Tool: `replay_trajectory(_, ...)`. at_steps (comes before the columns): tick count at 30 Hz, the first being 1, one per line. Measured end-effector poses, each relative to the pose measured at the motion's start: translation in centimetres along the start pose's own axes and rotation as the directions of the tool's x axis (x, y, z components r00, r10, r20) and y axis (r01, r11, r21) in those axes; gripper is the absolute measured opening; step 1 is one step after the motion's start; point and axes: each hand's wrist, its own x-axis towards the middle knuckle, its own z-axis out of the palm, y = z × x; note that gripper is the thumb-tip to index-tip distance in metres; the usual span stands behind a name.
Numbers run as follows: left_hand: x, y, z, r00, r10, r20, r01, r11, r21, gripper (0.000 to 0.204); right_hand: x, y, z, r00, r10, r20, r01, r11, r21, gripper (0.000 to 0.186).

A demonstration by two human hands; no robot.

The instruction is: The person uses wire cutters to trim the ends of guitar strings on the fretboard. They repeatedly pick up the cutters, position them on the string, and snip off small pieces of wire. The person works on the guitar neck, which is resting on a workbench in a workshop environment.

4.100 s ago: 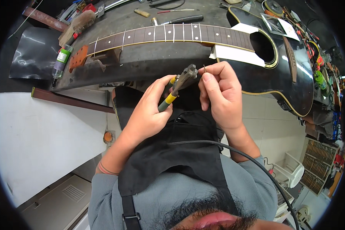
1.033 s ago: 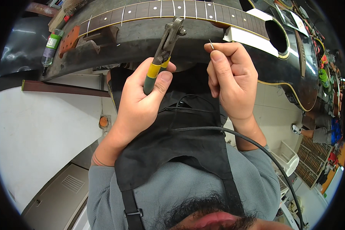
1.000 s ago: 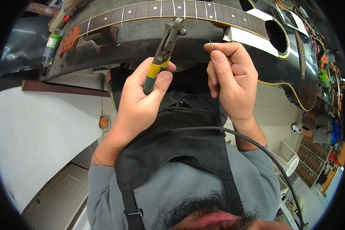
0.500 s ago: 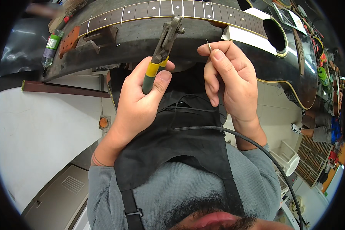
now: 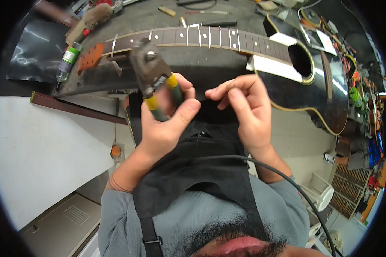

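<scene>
My left hand (image 5: 161, 135) is closed around the green and yellow handles of a pair of pliers (image 5: 148, 66). Their metal head points up and away from me, blurred, and the handles are spread apart. To its right, my right hand (image 5: 255, 118) pinches a short, thin piece of metal wire (image 5: 234, 82) between thumb and fingers; little of it shows. Beyond both hands lies a black acoustic guitar (image 5: 302, 97) with its neck toward the left. Bright metal frets cross part of its dark fretboard (image 5: 171, 37), and white sheets cover the body beside the fretboard's end.
A green-labelled bottle (image 5: 67, 62) lies near the orange-brown headstock (image 5: 90, 58). Several tools, including a black-handled one (image 5: 214, 23), rest on the grey bench behind the neck. A black cable (image 5: 287, 173) loops past my right forearm. Another person's leg (image 5: 342, 159) shows at far right.
The pliers have swung left, and their handles have spread apart. My right hand has come lower and slightly left with the wire. More of the bench beyond the guitar neck now shows.
</scene>
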Motion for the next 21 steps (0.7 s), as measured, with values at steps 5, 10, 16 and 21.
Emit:
replay_trajectory(5, 1.8, -0.8, 1.4, 0.996, 0.010, 0.089, -0.018, 0.995, 0.093, 0.029, 0.2, 1.2, -0.1, 0.991, -0.037, 0.126, 0.019, 0.990, 0.137, 0.008)
replay_trajectory(10, 2.9, -0.4, 2.3, 0.992, -0.009, 0.129, -0.006, 0.993, 0.120, 0.035, 0.3, 0.2, -0.1, 0.996, 0.037, 0.083, -0.059, 0.958, 0.282, 0.007)
replay_trajectory(16, 3.8, 1.7, 2.7, 0.965, -0.143, 0.218, 0.202, 0.938, -0.282, 0.042, 0.5, -1.4, -1.8, 0.911, -0.322, 0.257, 0.389, 0.876, -0.283, 0.069)
replay_trajectory(21, 4.1, 2.6, 2.0, 0.934, -0.175, 0.313, 0.292, 0.877, -0.381, 0.044, 0.5, -3.4, -1.8, 0.840, -0.373, 0.395, 0.536, 0.687, -0.491, 0.076)
